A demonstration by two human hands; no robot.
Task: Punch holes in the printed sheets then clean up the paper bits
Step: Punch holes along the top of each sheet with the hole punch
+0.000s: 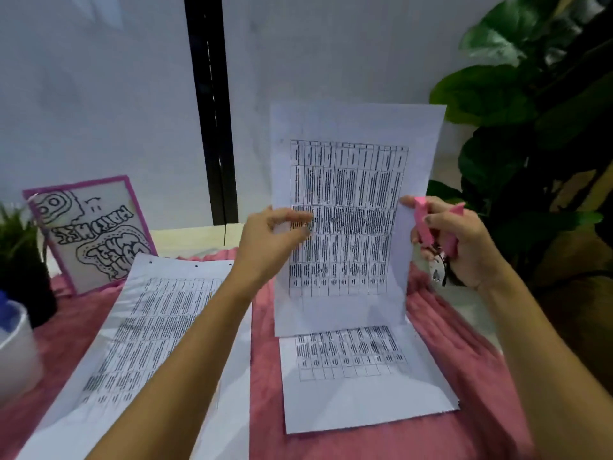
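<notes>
The left hand [275,234] is pinching the printed sheet [348,180] upright over the stack [361,393], the right hand [464,247] is gripping the pink punch [423,220] at its right edge — the punching step, probably calling for feeding that edge in.

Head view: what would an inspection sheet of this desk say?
Surface: pink cloth.
Job's things: upright sheet; flat sheets beneath; punched sheets on the left; pink punch.
Clutter: framed drawing, white cup, small potted plant.
Hands: left hand pinches the upright sheet's edge; right hand grips the pink punch.
Cables: nothing seen.
Surroundings: white wall, large leafy plant.
</notes>
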